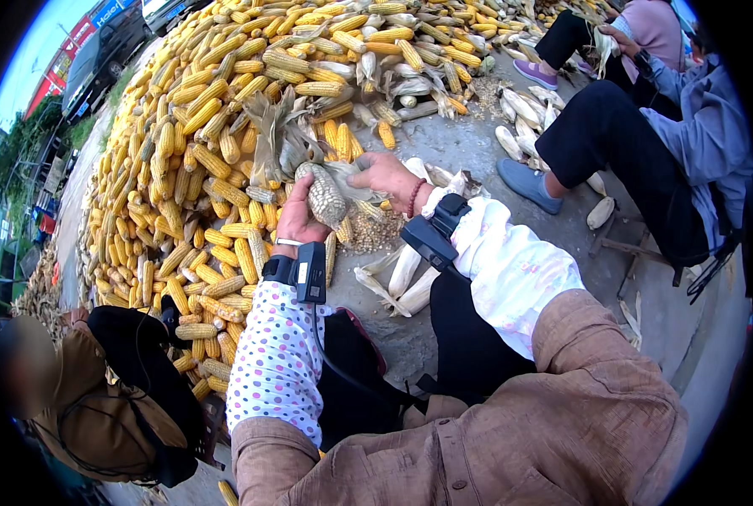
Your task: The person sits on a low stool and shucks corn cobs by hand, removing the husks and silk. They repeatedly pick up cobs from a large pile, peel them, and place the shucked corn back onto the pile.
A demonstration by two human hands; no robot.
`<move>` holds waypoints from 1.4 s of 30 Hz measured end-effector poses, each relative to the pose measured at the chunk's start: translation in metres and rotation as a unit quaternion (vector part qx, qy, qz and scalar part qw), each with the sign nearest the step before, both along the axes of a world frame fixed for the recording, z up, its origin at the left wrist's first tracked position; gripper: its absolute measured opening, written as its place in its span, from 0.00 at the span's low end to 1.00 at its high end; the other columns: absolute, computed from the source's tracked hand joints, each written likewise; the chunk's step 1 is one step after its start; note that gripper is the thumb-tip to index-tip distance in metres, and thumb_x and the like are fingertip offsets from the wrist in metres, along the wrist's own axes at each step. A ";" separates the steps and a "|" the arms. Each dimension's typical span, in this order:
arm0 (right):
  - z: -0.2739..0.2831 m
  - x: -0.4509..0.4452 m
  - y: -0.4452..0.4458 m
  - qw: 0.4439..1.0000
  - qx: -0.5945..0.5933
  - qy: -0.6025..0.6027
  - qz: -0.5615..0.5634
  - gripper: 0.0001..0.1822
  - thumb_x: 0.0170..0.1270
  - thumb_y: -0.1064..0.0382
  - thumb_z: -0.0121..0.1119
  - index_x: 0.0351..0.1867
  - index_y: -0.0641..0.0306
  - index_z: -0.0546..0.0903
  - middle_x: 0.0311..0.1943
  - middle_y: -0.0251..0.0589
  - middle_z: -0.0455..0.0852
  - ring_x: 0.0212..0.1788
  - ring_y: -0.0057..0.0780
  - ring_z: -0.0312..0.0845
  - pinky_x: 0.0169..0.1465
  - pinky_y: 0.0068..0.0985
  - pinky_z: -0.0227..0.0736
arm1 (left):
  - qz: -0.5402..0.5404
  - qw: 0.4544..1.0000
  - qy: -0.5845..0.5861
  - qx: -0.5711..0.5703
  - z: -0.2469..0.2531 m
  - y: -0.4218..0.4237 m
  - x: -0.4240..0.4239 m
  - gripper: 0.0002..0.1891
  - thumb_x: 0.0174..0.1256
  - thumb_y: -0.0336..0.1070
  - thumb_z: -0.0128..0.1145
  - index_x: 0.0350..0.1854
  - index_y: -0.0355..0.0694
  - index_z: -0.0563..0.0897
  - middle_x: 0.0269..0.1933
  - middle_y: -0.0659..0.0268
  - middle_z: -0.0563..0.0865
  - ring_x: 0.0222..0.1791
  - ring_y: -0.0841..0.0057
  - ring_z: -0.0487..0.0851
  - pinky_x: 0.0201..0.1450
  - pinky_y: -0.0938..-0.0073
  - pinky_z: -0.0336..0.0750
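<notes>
A pale, whitish ear of corn [325, 195] lies in my left hand [301, 214], its kernels bare at the end nearest me. Dry husk leaves [281, 133] are peeled back and fan out beyond its far end. My right hand [392, 180] pinches part of the husk [350, 180] at the ear's right side, thumb and fingers together. Below both hands, loose kernels [376, 233] are scattered on the concrete. Several ears still in pale husk [408, 272] lie on the ground in front of my legs.
A large heap of husked yellow corn [212, 158] rises ahead and to the left. One person [655, 145] sits close on my right, another [651, 31] farther back; a third person [110, 405] sits at left. More husked-over ears [522, 111] lie at right. Cars [101, 66] stand beyond the heap.
</notes>
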State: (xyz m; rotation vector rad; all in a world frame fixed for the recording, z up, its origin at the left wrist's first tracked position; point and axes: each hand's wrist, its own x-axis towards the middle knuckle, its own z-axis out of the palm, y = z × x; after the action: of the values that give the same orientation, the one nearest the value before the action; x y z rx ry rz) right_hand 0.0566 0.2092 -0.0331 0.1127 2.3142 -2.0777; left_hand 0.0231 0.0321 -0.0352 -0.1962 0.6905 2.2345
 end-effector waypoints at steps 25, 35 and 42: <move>0.036 0.021 -0.016 0.981 0.188 0.035 0.002 0.25 0.57 0.45 0.49 0.29 0.72 0.79 0.20 0.52 0.80 0.27 0.44 0.78 0.32 0.33 0.73 | -0.037 0.996 0.031 -0.079 0.018 0.010 0.015 0.13 0.63 0.39 0.48 0.43 0.34 0.75 0.35 0.59 0.83 0.33 0.67 0.82 0.38 0.65 0.79; 0.002 -0.003 0.005 0.936 -0.326 -0.095 0.092 0.21 0.55 0.59 0.62 0.46 0.71 0.74 0.42 0.42 0.79 0.41 0.30 0.76 0.48 0.30 0.71 | -0.111 0.971 0.100 -0.186 0.014 0.025 0.022 0.11 0.60 0.34 0.51 0.41 0.33 0.76 0.32 0.62 0.82 0.28 0.73 0.82 0.31 0.72 0.79; 0.007 -0.004 0.001 0.929 -0.362 -0.075 0.007 0.12 0.53 0.67 0.62 0.39 0.70 0.78 0.32 0.43 0.82 0.34 0.31 0.79 0.41 0.29 0.75 | -0.138 0.933 0.183 -0.279 0.039 0.032 0.046 0.13 0.59 0.33 0.53 0.43 0.32 0.74 0.34 0.61 0.81 0.30 0.72 0.81 0.32 0.73 0.78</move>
State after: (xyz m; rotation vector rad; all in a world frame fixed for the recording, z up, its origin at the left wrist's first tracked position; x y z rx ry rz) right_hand 0.0523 0.2103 -0.0259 0.2192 1.3344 -2.6409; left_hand 0.0690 0.0639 0.0034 0.0467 1.4582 1.7713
